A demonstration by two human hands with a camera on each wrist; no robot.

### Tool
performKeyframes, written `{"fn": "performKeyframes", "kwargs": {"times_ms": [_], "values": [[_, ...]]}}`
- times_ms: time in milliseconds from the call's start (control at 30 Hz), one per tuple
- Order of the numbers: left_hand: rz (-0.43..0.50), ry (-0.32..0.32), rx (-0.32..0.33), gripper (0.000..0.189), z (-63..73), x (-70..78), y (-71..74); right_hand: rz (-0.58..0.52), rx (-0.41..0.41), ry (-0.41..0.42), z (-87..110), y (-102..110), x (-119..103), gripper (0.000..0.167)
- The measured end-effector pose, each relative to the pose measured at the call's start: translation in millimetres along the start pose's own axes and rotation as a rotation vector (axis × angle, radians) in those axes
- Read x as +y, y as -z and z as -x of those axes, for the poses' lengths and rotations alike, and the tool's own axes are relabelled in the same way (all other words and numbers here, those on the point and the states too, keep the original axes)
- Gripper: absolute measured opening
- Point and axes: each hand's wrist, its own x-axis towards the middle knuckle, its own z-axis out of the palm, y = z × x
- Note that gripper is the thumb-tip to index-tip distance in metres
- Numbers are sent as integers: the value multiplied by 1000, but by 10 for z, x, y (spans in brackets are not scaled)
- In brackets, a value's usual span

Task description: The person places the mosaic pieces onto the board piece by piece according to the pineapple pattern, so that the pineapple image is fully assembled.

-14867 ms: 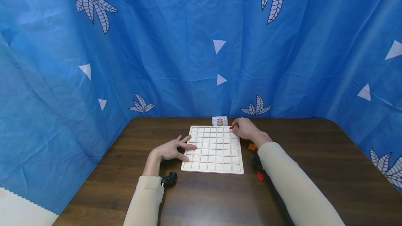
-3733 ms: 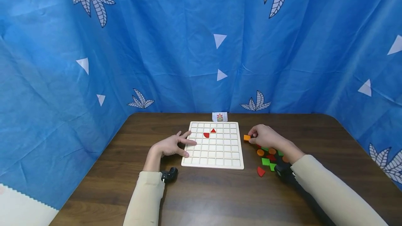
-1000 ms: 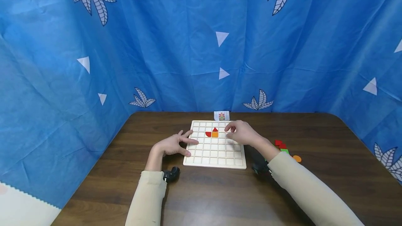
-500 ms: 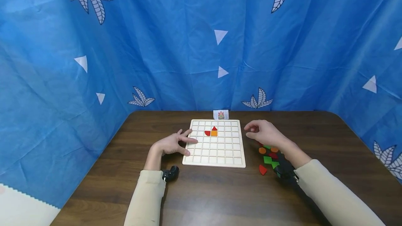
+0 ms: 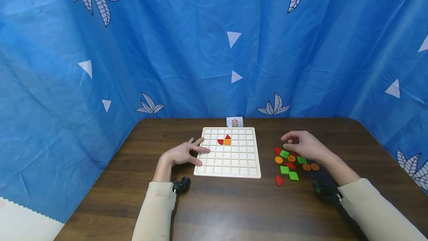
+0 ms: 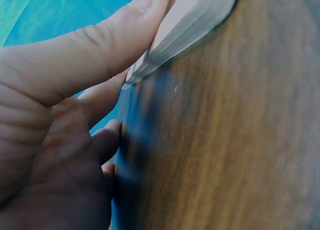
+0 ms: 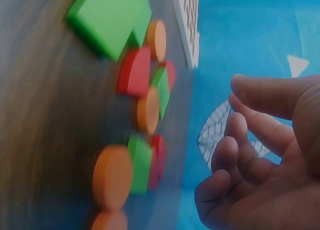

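A white gridded board (image 5: 235, 172) lies on the table. My left hand (image 5: 182, 155) rests on its left edge, fingers spread; the left wrist view shows the thumb (image 6: 95, 52) on the board's rim. Three pieces sit together in the board's upper cells: a red triangle (image 5: 228, 137), a red quarter-circle piece (image 5: 220, 142) and an orange square (image 5: 227, 142). To the right, my right hand (image 5: 305, 146) hovers over loose pieces, holding nothing, its fingers loosely bent. Among these are green squares (image 5: 293, 176), orange discs (image 5: 279, 160) and red curved pieces (image 5: 279, 180); the hand partly covers some.
Behind the board stands a small card (image 5: 234, 122) with a coloured pattern on a grid. A brown wooden table (image 5: 214, 207) carries everything, and a blue curtain (image 5: 200, 47) hangs beyond its far edge.
Since the oldest frame, the red triangle, red quarter-circle and orange square have come onto the board. Over the last second my right hand has moved right, off the board; my left hand stays.
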Motion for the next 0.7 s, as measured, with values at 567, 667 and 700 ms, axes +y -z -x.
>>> {"fn": "performKeyframes", "kwargs": {"times_ms": [567, 667, 700], "values": [[17, 5, 5, 54, -33, -9, -17, -46, -9, -93, 175, 177, 589, 29], [17, 6, 4, 54, -33, -17, -14, -34, -11, -90, 175, 182, 641, 25], [18, 7, 5, 54, -33, -19, -12, -31, -17, -92, 174, 181, 649, 24]]}}
